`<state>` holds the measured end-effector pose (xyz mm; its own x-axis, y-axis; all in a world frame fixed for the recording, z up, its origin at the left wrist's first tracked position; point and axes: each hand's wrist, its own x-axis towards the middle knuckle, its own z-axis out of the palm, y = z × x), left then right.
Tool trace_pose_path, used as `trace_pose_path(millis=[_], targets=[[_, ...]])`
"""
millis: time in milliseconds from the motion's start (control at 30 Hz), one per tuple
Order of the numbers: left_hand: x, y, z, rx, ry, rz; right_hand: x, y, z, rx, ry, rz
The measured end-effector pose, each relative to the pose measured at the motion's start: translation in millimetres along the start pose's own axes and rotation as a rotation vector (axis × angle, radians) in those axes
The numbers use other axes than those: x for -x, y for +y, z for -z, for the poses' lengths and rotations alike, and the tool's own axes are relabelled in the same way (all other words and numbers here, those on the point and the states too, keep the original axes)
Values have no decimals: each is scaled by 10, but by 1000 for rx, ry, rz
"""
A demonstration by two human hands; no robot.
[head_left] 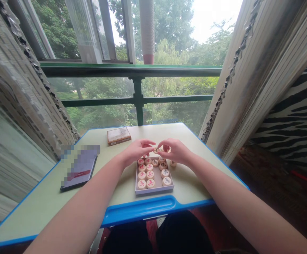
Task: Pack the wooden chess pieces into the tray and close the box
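My right hand [176, 149] pinches a round wooden Chinese chess piece [156, 150] with a black character between thumb and fingertips, above the far edge of a shallow box. Fingers apart, my left hand [137, 150] reaches to the same piece from the other side; whether its fingertips touch it I cannot tell. In the open box [154, 192] lie red-marked pieces [150, 174] in two columns on the left and black-marked pieces [166, 181] on the right and at the back. A loose piece [173, 163] rests outside the box's right wall. Behind my right fingers more pieces are partly hidden.
The box's lid [118, 135] lies at the back of the pale table [195, 141]. A dark flat object, partly pixelated [83, 167], is at the left. A blue tray groove [140, 210] runs along the near edge. Curtains and a green window railing [137, 100] stand beyond.
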<state>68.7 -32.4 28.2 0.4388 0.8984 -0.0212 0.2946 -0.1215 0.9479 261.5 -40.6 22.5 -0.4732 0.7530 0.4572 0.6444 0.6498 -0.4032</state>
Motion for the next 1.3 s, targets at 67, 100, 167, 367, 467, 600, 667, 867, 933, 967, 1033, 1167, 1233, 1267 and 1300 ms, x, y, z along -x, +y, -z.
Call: trace_pose_path(millis=[67, 100, 167, 367, 467, 600, 667, 867, 933, 967, 1033, 1167, 1233, 1267, 1300], targets=[[-23, -30, 5, -49, 17, -20, -2, -4, 8, -9, -7, -14], [-37, -45, 12, -82, 46, -46, -3, -8, 13, -13, -7, -21], [-62, -65, 36, -143, 137, -108, -3, -21, 23, -27, -9, -38], [-59, -66, 91, -246, 170, -193, 5, -87, 9, -11, -186, -48], [-56, -81, 65, -289, 120, -172, 10, -104, -17, 12, -234, -37], [-75, -103, 37, -314, 128, -165, 13, -90, -39, -6, -279, -24], [-78, -101, 37, -314, 140, -171, 12, -78, -42, 9, -282, -34], [-62, -81, 39, -318, 141, -165, 5, -97, -20, 53, -282, -36], [-65, -87, 39, -320, 140, -160, 1, -112, -7, 67, -271, -40], [-69, -93, 41, -318, 137, -159, 0, -117, -3, 73, -266, -46], [-76, -103, 45, -313, 123, -155, -2, -122, 1, 76, -261, -55], [-82, -111, 51, -300, 111, -156, 1, -105, -18, 45, -263, -45], [-83, -112, 50, -303, 115, -156, 2, -91, -33, 32, -271, -35], [-85, -113, 48, -305, 117, -155, 3, -85, -40, 29, -276, -31], [-87, -116, 47, -307, 118, -153, 3, -80, -44, 27, -279, -28]])
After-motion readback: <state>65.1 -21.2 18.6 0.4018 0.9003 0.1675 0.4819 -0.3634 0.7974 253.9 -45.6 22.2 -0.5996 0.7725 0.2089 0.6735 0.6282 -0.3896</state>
